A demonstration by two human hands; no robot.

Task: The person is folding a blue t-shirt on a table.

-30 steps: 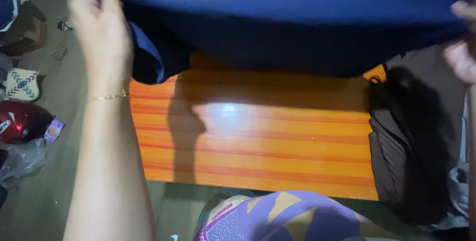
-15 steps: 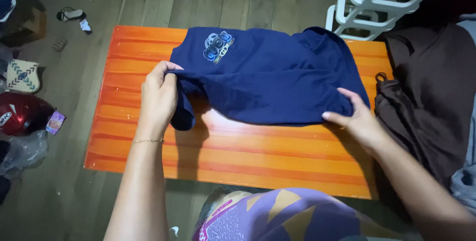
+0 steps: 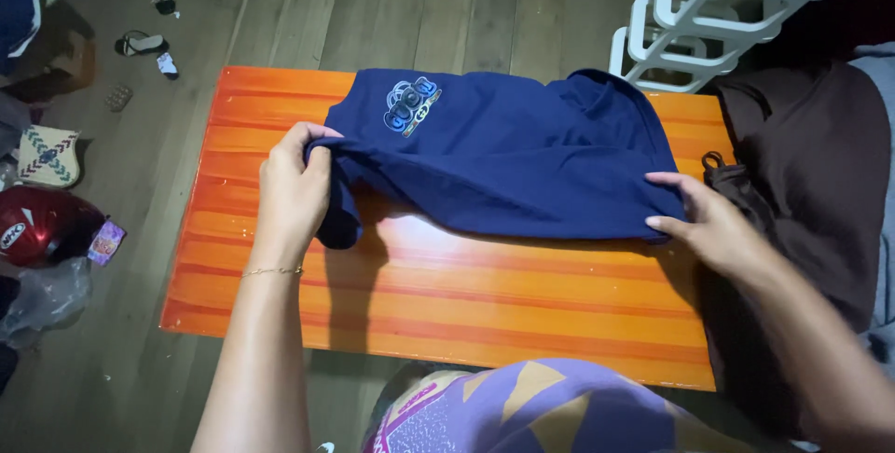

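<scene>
A navy blue shirt (image 3: 522, 155) with a small light emblem near its left end lies spread on an orange striped table (image 3: 447, 295). My left hand (image 3: 294, 187) pinches the shirt's left edge, where a fold of cloth hangs down by the sleeve. My right hand (image 3: 704, 225) grips the shirt's lower right corner against the table top. A thin bracelet circles my left wrist.
A pile of dark brown cloth (image 3: 802, 192) sits at the table's right end. A white rack (image 3: 718, 15) stands behind it. On the wooden floor at left are a red helmet (image 3: 37, 225), a patterned pouch (image 3: 47, 155), sandals (image 3: 140, 43) and a plastic bag.
The shirt was held up stretched in the air a second ago; it has been lowered flat onto the table. My hands now hold its left edge and right corner.
</scene>
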